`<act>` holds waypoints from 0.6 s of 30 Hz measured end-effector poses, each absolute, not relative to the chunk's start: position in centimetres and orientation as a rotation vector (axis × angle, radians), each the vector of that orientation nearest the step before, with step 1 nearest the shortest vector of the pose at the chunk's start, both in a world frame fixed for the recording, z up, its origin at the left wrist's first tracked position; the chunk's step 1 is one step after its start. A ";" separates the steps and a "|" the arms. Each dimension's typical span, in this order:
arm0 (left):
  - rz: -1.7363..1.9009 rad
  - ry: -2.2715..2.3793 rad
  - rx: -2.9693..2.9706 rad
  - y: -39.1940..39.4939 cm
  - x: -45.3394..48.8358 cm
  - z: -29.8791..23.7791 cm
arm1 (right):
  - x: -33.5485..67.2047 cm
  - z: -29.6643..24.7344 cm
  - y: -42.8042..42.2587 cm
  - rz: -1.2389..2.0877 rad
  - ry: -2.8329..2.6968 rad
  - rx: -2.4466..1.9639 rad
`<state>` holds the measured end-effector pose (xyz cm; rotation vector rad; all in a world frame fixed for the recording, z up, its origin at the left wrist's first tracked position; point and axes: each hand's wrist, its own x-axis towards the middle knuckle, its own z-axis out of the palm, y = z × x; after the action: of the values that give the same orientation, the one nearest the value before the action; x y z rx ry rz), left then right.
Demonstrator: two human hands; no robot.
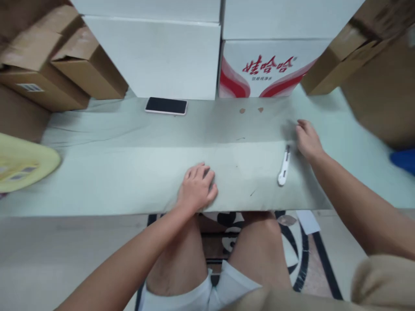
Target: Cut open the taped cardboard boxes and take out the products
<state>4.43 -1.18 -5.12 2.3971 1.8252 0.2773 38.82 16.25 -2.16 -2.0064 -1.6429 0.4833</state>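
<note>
My left hand [197,186] rests palm down near the front edge of a pale green table [129,164], its fingers loosely curled and holding nothing. My right hand [307,139] lies on the table to the right, fingers bent against the surface, also holding nothing. A white utility knife [284,167] lies just left of my right hand, not touched by it. My bare knees show below the table edge.
A dark phone [166,105] lies at the back of the table. White cartons [155,56], one with red print [269,69], stand behind it. Brown cardboard boxes [58,65] flank both sides. A yellow object [22,162] sits at the left edge, something blue [403,159] at the right.
</note>
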 end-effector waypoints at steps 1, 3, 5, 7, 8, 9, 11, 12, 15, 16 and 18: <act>0.271 1.821 2.392 -1.2 4.5 -5.0 | 37.9 -3.0 13.2 0.507 -1.646 -2.008; 0.263 1.825 2.385 -1.3 4.7 -5.0 | 36.3 -4.1 7.5 0.435 -1.723 -2.045; 0.228 1.818 2.373 -1.4 4.9 -5.1 | 34.8 -4.5 3.5 0.306 -1.852 -2.140; 0.205 1.821 2.349 -1.7 5.2 -5.2 | 33.6 -4.3 1.6 0.207 -1.946 -2.229; 0.197 1.823 2.339 -1.9 5.3 -5.2 | 33.2 -4.2 1.2 0.181 -1.970 -2.252; 0.192 1.819 2.334 -2.1 5.3 -5.1 | 32.9 -4.0 1.1 0.172 -1.986 -2.260; 0.180 1.742 2.357 -2.3 4.9 -4.8 | 32.7 -3.8 1.3 0.164 -1.998 -2.263; 0.183 1.689 2.379 -2.1 4.3 -4.4 | 32.7 -3.8 1.4 0.155 -2.002 -2.264; 0.263 1.653 2.415 0.4 -0.1 -2.2 | 32.8 -3.9 1.6 0.143 -1.984 -2.286; 0.308 1.711 2.409 1.8 -2.5 -1.2 | 32.8 -4.1 1.6 0.140 -1.978 -2.293; 0.371 1.977 2.321 5.1 -8.3 1.1 | 32.8 -4.4 1.6 0.115 -1.976 -2.300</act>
<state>-8.32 5.14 1.09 2.3214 1.9774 0.3705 32.82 1.61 -4.35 -2.2995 -1.9761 0.1147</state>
